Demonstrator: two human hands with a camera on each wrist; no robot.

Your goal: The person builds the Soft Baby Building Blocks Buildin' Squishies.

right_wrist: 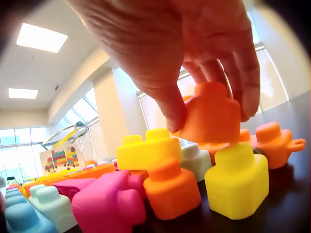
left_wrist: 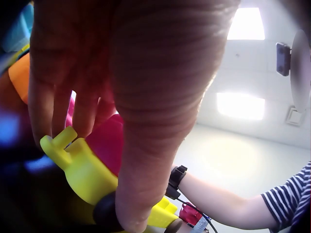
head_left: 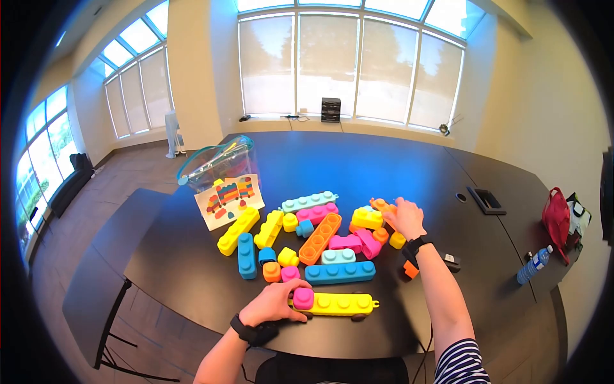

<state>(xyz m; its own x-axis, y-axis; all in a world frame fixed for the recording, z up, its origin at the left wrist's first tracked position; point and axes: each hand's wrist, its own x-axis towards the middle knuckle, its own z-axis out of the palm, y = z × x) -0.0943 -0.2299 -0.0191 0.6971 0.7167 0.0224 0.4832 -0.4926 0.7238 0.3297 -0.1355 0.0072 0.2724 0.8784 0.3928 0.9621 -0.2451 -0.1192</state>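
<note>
Gripping pink block [head_left: 303,298] and left end of yellow wheeled base [head_left: 342,304] with curled fingers [head_left: 299,285] of left hand [head_left: 272,303], near front edge of worktop [head_left: 198,281]. Pinching orange block [right_wrist: 209,119] between thumb and fingers of right hand [head_left: 408,219], among loose blocks. Base lengthwise left to right across head view, hook [head_left: 376,304] pointing right. Forked connector [left_wrist: 62,145] clear at gripped end in left wrist view, mostly covered in head view. Upward stud of orange block plain only in right wrist view

Bright daylight through wide windows, bluish glare across the dark tabletop [head_left: 409,160], fisheye curvature, black corners.
</note>
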